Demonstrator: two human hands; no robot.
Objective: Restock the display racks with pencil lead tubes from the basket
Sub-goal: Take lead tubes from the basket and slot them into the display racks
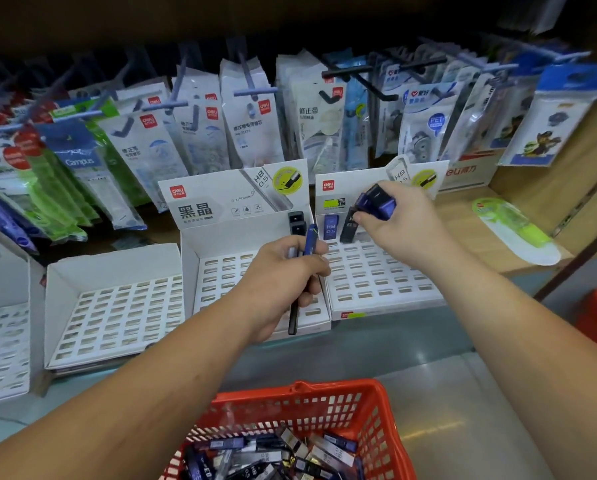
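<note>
Left hand (286,271) grips lead tubes (298,292); right hand (399,223) clutches blue tubes (376,200) above white rack (380,282); red basket (324,407) below.

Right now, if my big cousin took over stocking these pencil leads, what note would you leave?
Left hand grips mixed tubes, blue and black, over the middle rack.
Right hand holds a bunch of blue tubes above the right rack, at its back row.
Done: two standing tubes in the right rack, two black tubes in the middle rack.
Left: nearly all slots there, the left rack, the far-left rack, and many loose tubes in the red basket.
</note>
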